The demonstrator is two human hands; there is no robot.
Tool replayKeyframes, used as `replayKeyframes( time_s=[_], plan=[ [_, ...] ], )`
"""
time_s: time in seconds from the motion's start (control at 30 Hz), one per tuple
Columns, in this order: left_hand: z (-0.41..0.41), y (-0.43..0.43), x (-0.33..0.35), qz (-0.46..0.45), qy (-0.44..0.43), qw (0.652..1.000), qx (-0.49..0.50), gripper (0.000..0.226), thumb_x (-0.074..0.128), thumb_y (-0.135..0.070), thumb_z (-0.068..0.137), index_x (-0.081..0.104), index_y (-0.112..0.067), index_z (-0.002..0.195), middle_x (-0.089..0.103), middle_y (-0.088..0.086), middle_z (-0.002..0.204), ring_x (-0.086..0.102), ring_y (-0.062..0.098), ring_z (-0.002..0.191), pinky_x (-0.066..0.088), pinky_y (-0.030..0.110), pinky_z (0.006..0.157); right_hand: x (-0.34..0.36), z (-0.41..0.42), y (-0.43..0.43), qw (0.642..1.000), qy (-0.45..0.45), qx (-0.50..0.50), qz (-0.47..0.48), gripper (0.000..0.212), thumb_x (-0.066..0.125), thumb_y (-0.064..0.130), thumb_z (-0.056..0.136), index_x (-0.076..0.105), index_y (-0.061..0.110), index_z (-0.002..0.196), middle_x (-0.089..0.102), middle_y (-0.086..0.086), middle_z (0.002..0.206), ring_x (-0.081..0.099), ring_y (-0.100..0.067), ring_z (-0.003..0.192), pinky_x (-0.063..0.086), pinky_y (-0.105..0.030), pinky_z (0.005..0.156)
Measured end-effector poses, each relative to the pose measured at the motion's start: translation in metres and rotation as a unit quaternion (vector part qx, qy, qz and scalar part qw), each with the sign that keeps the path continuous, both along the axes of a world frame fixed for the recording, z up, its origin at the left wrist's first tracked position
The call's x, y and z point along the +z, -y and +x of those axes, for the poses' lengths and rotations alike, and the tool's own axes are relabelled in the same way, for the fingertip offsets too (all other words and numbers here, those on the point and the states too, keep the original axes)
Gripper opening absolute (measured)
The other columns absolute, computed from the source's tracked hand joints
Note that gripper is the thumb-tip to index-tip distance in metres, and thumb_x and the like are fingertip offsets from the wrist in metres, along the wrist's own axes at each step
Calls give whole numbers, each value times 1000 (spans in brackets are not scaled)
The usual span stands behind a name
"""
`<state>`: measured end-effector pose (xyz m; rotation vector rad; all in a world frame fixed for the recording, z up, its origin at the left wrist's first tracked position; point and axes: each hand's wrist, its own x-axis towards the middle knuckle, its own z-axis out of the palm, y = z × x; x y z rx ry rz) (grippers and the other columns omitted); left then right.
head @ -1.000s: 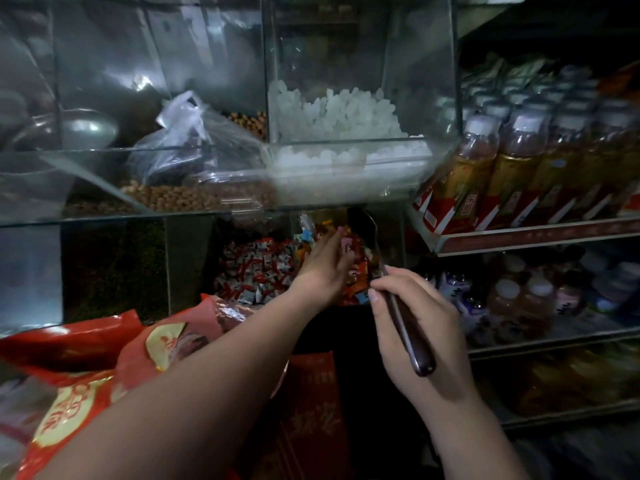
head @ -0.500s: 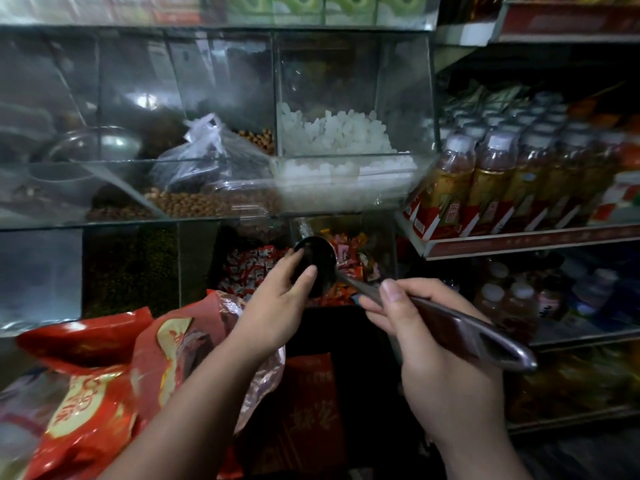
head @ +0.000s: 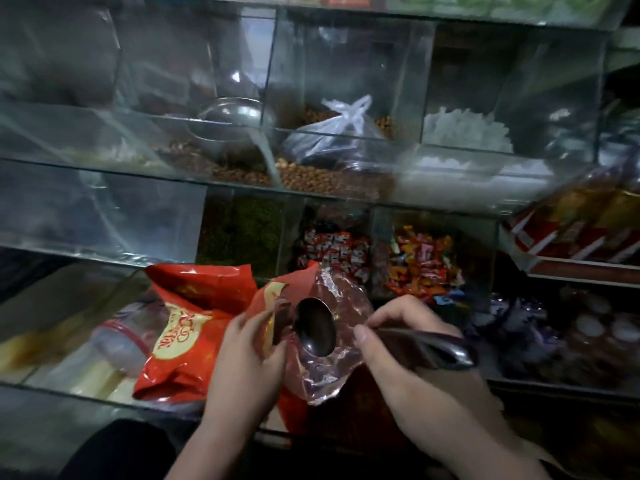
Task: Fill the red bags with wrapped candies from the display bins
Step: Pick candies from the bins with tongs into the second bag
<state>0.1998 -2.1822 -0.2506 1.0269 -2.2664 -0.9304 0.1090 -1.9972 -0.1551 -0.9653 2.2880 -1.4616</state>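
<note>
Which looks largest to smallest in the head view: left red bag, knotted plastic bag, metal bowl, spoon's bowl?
1. The left red bag: largest.
2. The knotted plastic bag and metal bowl: about alike, so unranked.
3. The spoon's bowl: smallest, despite being close to the camera.

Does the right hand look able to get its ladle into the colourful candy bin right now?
Probably yes. The right hand grips the ladle at the mouth of the red bag; the colourful candy bin lies just beyond, with nothing visible between.
</note>
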Motion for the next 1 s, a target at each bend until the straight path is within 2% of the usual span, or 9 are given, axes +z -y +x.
replayKeyframes(
  time_s=[0.07,0.13,0.23,0.33,0.47,0.6,0.7,0.87,1.0],
  plan=[
    [-2,1,-1,4,-27,999,-28,61,71,-16,85,53,-24,142,52,-9,137,48,10,128,33,17,105,-12,-2,9,999,-34,6,-3,12,72,39,92,63,33,87,71,10,72,66,-2,61,45,-13,49],
    [-5,1,4,6,-45,998,-41,69,65,-7,83,47,-27,146,46,-22,129,43,-6,121,26,1,98,-21,-5,22,999,-45,-3,4,12,72,38,93,65,31,87,72,6,73,68,-5,62,52,-21,53],
    [-7,1,7,38,-43,997,-52,81,61,-5,81,35,-33,152,41,-24,133,37,-10,123,25,4,100,-33,-11,30,999,-36,19,12,17,71,36,96,67,25,84,72,-1,68,70,-12,59,54,-35,54],
    [-6,2,7,38,-42,998,-39,86,58,0,81,27,-30,156,36,-22,137,28,-13,123,15,-6,98,-32,-16,27,997,-45,24,52,23,70,33,95,65,22,76,72,2,65,67,-7,56,50,-24,52],
    [-6,3,9,48,-36,998,-36,84,57,-1,84,24,-24,158,33,-9,157,27,3,142,17,12,112,-21,-21,21,989,31,61,129,16,69,36,91,68,22,83,76,0,74,73,-13,66,57,-35,62],
    [-9,-2,8,39,-30,997,-64,83,56,0,85,23,-23,158,28,-9,160,17,-11,136,4,-5,102,-20,-28,29,992,-8,25,121,22,66,46,87,68,25,80,71,8,67,63,-2,56,47,-16,50],
    [-13,-3,8,24,-30,996,-86,84,55,1,83,24,-22,157,30,-10,157,15,-18,127,3,-10,97,-30,-33,32,994,-51,31,92,22,67,42,92,66,23,80,65,6,65,60,-6,59,42,-17,50],
    [-16,-5,10,28,-21,996,-88,84,54,-5,86,19,-29,158,24,-18,159,14,-17,132,2,-8,98,-58,-50,38,968,-167,108,155,7,71,23,95,75,29,96,70,15,95,65,-3,94,53,-30,86],
    [-17,-7,8,57,-6,994,-96,87,53,-3,87,13,-31,159,19,-18,162,13,-13,136,1,-4,99,-75,-69,53,952,-161,159,208,17,68,21,98,76,32,109,69,16,110,65,-5,106,54,-30,93]
  ],
)
